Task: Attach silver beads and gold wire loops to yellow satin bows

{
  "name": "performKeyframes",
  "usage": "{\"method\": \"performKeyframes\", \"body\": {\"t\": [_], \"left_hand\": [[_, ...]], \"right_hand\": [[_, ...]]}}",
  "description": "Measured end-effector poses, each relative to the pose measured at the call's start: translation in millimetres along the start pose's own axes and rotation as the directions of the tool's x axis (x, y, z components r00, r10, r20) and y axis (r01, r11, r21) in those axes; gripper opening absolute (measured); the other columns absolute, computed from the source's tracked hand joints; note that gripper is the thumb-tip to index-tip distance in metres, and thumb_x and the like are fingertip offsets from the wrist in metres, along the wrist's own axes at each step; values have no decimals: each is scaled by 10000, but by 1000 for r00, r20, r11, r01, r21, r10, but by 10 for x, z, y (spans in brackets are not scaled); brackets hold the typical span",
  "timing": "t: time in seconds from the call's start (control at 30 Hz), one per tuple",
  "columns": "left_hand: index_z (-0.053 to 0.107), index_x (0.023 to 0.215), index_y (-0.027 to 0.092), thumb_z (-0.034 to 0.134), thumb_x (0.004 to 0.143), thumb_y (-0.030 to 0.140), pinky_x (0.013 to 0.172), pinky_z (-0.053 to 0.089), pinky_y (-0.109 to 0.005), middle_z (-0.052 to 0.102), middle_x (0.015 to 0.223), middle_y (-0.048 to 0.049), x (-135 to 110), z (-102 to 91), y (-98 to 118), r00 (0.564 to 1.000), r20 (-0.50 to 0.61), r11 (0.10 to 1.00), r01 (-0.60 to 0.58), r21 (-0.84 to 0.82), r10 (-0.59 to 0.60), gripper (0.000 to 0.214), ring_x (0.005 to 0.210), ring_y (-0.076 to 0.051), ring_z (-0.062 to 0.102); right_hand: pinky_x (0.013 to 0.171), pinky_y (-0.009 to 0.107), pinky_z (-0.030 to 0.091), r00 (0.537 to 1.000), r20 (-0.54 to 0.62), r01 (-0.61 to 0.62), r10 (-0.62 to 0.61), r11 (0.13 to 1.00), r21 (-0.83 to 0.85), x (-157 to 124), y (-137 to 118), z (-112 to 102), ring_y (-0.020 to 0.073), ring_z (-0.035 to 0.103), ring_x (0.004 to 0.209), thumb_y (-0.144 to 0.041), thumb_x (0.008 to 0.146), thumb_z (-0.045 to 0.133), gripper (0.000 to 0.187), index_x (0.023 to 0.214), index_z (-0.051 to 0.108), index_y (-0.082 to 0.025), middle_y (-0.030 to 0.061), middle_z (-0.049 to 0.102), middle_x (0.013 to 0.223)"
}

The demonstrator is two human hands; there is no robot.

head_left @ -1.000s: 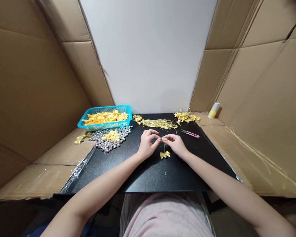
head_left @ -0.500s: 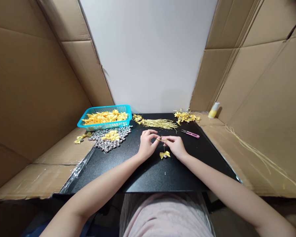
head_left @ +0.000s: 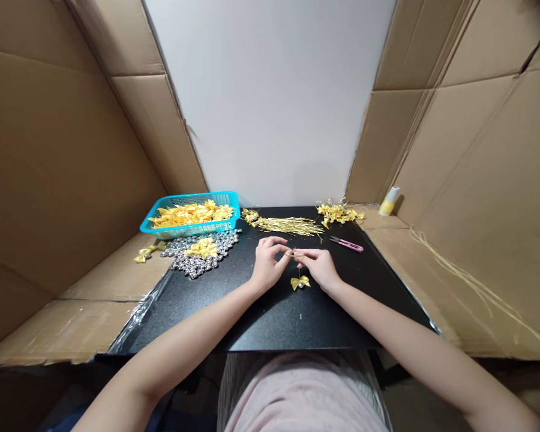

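My left hand (head_left: 269,262) and my right hand (head_left: 318,264) meet over the middle of the black table, fingertips almost touching. Both pinch a thin gold cord (head_left: 299,255) between thumb and forefinger. From the cord hangs a yellow ribbon bow (head_left: 300,282) with a small silver bell-like bead at its centre, just below my fingers. Exactly how the cord runs between the fingertips is too small to make out.
A blue basket (head_left: 144,224) of yellow bows stands back left, silver beads (head_left: 193,264) in front of it. Cut gold cords (head_left: 292,225) lie at the back, finished-looking bows (head_left: 337,212) to their right. Pink thread snips (head_left: 347,243) and a thread cone (head_left: 389,201) are at right.
Hardly anything differs. Both hands keep their pinch on the cord, and the bow hangs in nearly the same place; the whole view has shifted very slightly.
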State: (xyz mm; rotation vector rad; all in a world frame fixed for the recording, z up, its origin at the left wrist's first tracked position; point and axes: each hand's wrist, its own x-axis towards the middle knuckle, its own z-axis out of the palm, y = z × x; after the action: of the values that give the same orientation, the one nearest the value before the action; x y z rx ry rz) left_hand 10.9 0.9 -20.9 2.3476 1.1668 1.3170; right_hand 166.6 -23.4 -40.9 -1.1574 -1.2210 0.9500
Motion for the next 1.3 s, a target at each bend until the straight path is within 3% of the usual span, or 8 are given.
{"method": "performKeyframes", "body": {"t": [0.13,0.37,0.63,0.93,1.1,1.3], "left_hand": [[707,776,225,641,841,212,937,421,-427,693,1031,-33,0,-6,-2,1000,4,1000,-6,23,6,94,1039,-233,530],[708,756,234,641,835,246,925,426,-434,695,1038,-38,-3,-20,13,1000,15,998,-16,57,16,104,1051,-247,530],[701,739,233,629,832,256,944,417,-449,689,1031,-49,27,-31,-16,999,30,999,-36,17,36,120,1036,-256,527],[707,743,227,632,823,262,959,399,-497,682,1050,-61,44,-43,-22,998,51,999,-48,3,48,115,1060,-277,514],[708,732,236,633,817,261,959,407,-500,683,1050,-57,49,-41,-14,997,67,999,-39,3,39,117,1061,-281,513],[709,738,234,625,819,265,959,408,-500,682,1060,-58,36,-29,-16,998,60,1000,-25,4,25,121,1066,-283,513]], "right_hand": [[586,321,563,998,-31,54,-55,998,-23,-25,-68,5,169,656,557,-415,691,745,290,806,764,-149,73,766,768],[531,295,532,988,-69,128,-135,987,-100,-51,-109,3,180,645,533,-391,706,707,227,713,747,-168,56,716,620],[528,288,528,984,-68,151,-165,973,-177,-15,-72,6,184,654,544,-373,723,674,206,718,737,-177,48,716,626],[564,269,481,970,-62,207,-233,937,-283,-46,-220,-11,162,623,572,-264,716,655,114,674,731,-190,35,709,649],[549,252,490,978,-52,179,-200,944,-276,-25,-177,-14,139,610,563,-239,735,667,85,683,712,-188,24,694,637],[561,241,530,995,0,93,-95,966,-240,8,-85,-13,89,609,566,-281,871,650,165,816,657,-126,-16,660,698]]}}
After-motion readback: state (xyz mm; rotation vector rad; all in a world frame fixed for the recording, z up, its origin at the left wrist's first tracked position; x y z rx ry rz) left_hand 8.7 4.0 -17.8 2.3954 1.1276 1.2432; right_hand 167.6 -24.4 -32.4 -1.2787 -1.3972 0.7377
